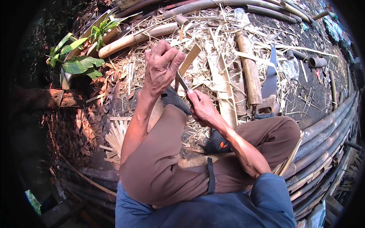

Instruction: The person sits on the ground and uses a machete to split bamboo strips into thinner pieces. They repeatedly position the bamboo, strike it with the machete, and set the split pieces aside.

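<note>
My left hand is raised above my bent knee, its fingers closed around a flat bamboo strip. One end of the strip sticks out past the thumb, up and to the right. Lower and to the right, my right hand grips a knife. Its dark, narrow blade points up toward the left hand and lies close to the strip; whether the edge touches it I cannot tell. My fingers cover most of the knife's handle.
Pale shavings litter the ground ahead. A handsaw lies right of a thick bamboo piece. Split bamboo rests nearer the middle. Bamboo poles are stacked at right; cut strips fan out by my left leg. Leafy plants stand far left.
</note>
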Demonstrator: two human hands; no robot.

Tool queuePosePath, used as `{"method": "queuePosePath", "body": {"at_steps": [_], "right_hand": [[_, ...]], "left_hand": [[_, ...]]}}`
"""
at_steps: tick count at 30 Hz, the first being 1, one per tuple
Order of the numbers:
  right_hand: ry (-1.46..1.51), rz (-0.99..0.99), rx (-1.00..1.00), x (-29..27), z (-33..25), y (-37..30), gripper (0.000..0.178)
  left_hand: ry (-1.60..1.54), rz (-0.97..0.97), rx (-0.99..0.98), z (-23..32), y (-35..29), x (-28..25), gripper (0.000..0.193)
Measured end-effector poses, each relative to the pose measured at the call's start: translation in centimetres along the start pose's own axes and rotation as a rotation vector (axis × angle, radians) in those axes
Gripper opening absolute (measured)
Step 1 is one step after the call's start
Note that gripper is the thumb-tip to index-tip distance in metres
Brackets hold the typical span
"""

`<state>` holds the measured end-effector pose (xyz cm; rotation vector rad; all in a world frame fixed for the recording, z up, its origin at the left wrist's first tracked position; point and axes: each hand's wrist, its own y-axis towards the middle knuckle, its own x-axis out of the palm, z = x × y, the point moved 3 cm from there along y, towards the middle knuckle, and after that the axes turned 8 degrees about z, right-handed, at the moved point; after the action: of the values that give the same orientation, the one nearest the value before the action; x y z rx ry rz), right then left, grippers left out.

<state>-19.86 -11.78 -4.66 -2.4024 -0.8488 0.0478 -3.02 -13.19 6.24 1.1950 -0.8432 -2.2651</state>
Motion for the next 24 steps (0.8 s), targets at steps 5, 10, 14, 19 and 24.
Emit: {"method": "queuePosePath", "body": {"at_steps": [5,10,14,19,24], "right_hand": [[-0.323,0.149,-0.188,0.2,0.4,-1.5,0.046],[-0.111,0.191,-0.347,1.9,4.1,0.2,0.036],[-0.231,0.187,-0.308,1.9,-1.7,-2.6,0.04],[-0.042,0.149,-0.276,2.4,-5.3,-4.0,0.036],[-0.287,0.273,-0.451,3.0,3.8,-1.0,0.043]], "left_hand": [[0.027,-0.058,0.046,1.3,-1.3,-1.3,0.02],[0.072,-0.06,0.08,1.4,-1.2,-1.8,0.023],[0.045,-0.028,0.023,0.3,-1.4,-2.7,0.021],[-0.016,0.066,-0.018,0.7,-2.1,-3.1,0.024],[0.039,0.064,0.088,0.5,-2.3,-3.0,0.024]]}}
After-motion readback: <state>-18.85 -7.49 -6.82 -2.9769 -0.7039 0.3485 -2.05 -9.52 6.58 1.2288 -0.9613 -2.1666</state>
